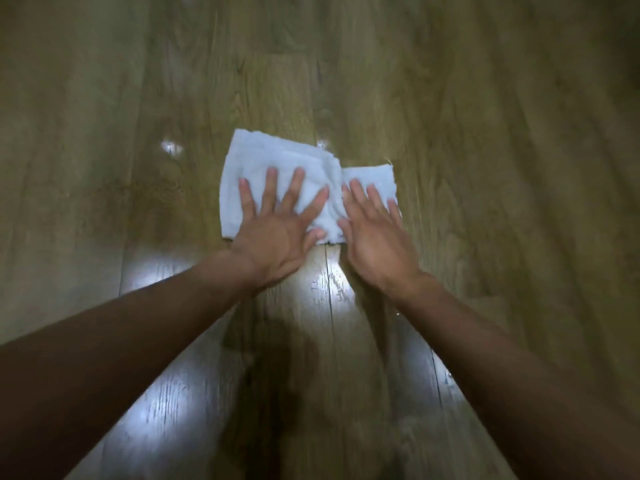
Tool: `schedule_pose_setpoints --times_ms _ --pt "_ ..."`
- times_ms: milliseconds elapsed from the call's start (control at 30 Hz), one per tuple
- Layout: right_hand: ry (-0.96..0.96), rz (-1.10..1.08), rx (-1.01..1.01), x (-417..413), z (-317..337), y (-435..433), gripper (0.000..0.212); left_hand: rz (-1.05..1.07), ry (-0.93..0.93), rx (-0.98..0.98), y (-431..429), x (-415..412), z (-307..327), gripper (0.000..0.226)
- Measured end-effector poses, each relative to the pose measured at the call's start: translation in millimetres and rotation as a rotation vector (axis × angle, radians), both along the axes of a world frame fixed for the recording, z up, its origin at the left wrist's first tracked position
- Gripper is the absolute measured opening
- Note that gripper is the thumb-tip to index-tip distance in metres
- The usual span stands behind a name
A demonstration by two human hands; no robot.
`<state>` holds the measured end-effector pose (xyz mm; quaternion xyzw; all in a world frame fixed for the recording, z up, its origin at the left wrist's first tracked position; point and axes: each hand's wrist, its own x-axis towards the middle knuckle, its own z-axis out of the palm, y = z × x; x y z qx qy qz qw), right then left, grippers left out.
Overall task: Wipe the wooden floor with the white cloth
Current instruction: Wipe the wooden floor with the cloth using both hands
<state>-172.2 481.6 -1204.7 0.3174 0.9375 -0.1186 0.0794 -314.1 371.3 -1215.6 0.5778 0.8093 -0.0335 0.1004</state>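
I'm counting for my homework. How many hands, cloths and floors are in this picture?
Hands: 2, the left hand and the right hand, both flat on the cloth
Cloths: 1, the cloth
Floors: 1, the floor
Total: 4

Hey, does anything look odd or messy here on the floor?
Only the white cloth: it lies unevenly folded, a thinner flap under the right hand. The left hand presses the thicker part.

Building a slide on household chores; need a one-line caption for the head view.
Left hand and right hand press flat on a white cloth on the wooden floor.
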Motion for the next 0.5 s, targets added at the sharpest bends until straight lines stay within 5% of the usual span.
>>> schedule_pose_setpoints --times_ms 133,300,500 --pt "-0.074 0.164 -0.029 -12 10 62 0.052 0.081 -0.079 -0.058 28 -5 2 0.066" --pt "-0.092 -0.019 -0.109 -60 17 97 0.053 0.304 -0.184 -0.154 90 -21 16 0.065" --pt "0.090 -0.038 -0.044 29 2 46 0.053 0.080 -0.069 -0.012 54 23 6 0.060"
